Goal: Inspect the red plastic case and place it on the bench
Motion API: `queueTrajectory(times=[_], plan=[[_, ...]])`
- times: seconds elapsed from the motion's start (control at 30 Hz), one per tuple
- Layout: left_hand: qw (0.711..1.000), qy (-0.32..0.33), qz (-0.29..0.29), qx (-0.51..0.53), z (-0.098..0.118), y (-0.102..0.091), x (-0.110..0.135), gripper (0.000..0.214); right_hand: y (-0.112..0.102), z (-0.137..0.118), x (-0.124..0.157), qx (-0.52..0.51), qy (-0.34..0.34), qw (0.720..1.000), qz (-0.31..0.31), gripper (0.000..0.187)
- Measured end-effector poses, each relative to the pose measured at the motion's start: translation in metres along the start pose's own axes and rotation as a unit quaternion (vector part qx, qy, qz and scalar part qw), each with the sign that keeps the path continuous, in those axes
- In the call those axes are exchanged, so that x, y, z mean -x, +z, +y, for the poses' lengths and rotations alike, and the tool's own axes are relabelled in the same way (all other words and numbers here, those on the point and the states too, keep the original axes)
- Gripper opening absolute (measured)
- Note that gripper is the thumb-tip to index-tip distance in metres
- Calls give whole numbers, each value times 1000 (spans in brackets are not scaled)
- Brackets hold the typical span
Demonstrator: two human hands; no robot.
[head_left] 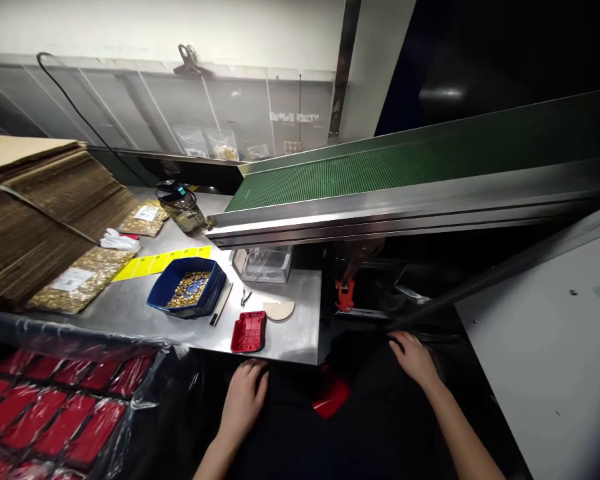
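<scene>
My left hand (244,395) is just in front of the metal table's (295,340) near edge, fingers loosely bent and thumb apart, with nothing visible in it. Beyond it on the table lies a red plastic housing (249,332). My right hand (414,359) is further right over a dark area, thumb and fingers apart; it appears to hold nothing, though black material lies close to its fingertips. Low between my hands is a blurred red piece (331,399). A blue bin (187,287) of small brass-coloured parts stands behind the housing, beside a pen (221,305).
A green conveyor belt (325,177) slopes up to the right. Stacked cardboard (45,207) stands at left, above a plastic-lined container of red parts (45,413). Small pliers (245,297), a clear drawer (264,265) and an orange-red tool (345,295) are nearby. A white panel (555,333) borders the right.
</scene>
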State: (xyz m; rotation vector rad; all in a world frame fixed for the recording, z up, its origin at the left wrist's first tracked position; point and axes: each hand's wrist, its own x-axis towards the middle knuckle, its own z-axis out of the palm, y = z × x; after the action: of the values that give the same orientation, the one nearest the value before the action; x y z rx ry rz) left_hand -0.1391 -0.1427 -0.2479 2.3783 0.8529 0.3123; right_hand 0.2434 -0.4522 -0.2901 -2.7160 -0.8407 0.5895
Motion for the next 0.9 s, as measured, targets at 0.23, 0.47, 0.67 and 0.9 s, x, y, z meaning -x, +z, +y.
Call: queueTrajectory(times=[0.23, 0.47, 0.67, 0.9], plan=[[998, 5, -34, -54, 3, -4, 5, 30, -21, -4, -39, 45, -99, 977, -183, 15], [993, 10, -90, -70, 19, -4, -2, 30, -18, -13, -67, 95, -92, 959, -249, 29], [971, 71, -230, -10, 41, -5, -17, 29, 15, -30, -82, 141, -72, 953, -257, 31], [934, 45, -330, 130, 83, 42, -28, 21, 15, -36, -93, 135, -60, 948, -283, 29]])
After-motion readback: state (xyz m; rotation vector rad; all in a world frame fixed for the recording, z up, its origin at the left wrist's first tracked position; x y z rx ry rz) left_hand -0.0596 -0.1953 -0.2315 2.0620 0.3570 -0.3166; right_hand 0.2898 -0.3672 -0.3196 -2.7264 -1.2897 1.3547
